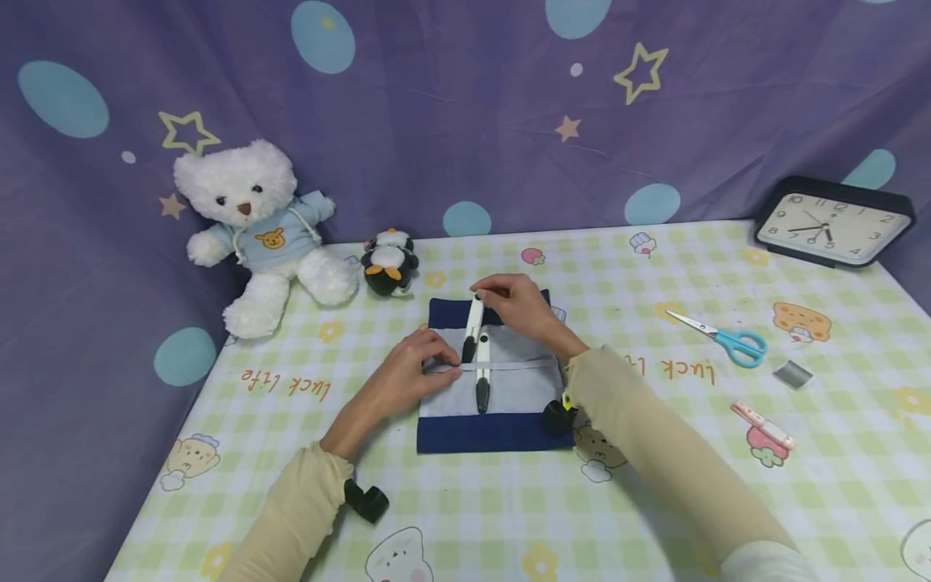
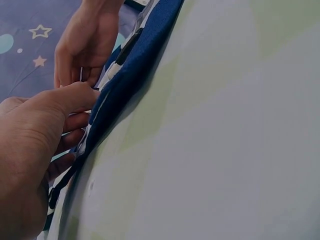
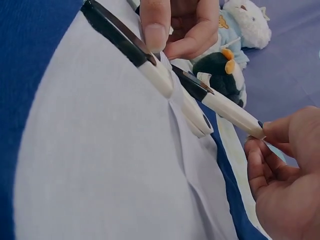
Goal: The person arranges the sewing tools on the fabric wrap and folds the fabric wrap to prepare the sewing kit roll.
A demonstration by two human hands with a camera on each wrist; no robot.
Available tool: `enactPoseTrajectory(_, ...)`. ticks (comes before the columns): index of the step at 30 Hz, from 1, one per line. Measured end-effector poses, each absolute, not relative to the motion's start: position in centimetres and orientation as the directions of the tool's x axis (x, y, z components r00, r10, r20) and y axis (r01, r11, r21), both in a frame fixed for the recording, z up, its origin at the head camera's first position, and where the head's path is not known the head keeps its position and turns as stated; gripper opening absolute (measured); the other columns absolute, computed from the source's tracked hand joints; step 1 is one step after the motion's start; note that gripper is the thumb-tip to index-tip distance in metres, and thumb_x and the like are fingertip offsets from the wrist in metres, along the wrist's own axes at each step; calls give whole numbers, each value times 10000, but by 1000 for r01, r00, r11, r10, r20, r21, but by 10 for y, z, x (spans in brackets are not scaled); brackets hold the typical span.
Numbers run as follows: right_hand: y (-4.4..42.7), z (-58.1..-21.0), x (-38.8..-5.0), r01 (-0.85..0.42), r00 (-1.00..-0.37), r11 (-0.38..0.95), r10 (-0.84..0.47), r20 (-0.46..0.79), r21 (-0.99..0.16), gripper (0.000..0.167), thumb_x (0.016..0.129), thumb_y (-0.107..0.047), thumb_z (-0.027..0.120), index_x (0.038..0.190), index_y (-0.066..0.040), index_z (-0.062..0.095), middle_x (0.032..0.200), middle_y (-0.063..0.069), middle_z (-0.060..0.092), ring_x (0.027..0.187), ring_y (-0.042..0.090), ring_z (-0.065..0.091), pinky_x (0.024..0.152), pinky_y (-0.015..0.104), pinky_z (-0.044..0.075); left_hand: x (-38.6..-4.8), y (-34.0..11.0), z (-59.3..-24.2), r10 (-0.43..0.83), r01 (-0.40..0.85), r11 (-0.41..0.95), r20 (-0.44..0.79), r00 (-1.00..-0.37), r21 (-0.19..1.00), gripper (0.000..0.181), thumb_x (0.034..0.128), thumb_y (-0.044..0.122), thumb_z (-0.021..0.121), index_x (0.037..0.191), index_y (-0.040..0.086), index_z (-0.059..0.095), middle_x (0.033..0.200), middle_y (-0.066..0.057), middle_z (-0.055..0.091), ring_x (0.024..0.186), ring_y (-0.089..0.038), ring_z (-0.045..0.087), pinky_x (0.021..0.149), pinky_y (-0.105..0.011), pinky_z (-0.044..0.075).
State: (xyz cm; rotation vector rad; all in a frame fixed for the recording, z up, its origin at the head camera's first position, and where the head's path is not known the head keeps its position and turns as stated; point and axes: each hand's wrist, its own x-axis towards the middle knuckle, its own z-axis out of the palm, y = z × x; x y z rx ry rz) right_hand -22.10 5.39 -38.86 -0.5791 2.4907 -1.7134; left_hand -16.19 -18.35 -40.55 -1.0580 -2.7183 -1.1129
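Pinches pen (image 1: 473,325) by white end with right hand (image 1: 522,305), band (image 1: 524,365) with left hand (image 1: 416,365).
Points black end toward the near side, tilting slightly left along long axis.

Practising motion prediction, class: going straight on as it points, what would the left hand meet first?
Probably the black-ended white tool pinched by the right hand, though depth is unclear.

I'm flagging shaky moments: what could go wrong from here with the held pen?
The slim white-and-black pen in the right hand is pinched only at its white end, so it might swing or slip. Its black end is near the thin grey fabric band and could snag there. The second white-and-black pen under the band lies close beside and might get nudged.
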Motion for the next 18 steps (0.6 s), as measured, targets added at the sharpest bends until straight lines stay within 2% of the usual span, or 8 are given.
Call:
enactPoseTrajectory(5, 50, -391, -221, -262, -935, 352, -324, 146, -899, 225, 1062, -98, 599, 1216, 34, 697, 1101, 146, 709, 986, 271, 672, 833, 405, 535, -162, -183, -407, 580, 587, 517, 250, -775, 623, 89, 897, 103, 829, 949, 121, 759, 950, 40, 653, 893, -130, 636, 1207, -488, 238)
enactPoseTrajectory(18, 50, -399, -223, -251, -931, 373, -347, 117, -893, 184, 1061, -117, 612, 1169, -14, 719, 1106, 110, 708, 978, 240, 664, 830, 388, 530, -162, -184, -407, 572, 570, 500, 246, -783, 652, 94, 893, 72, 827, 953, 108, 764, 958, 25, 657, 898, -139, 643, 1216, -473, 216)
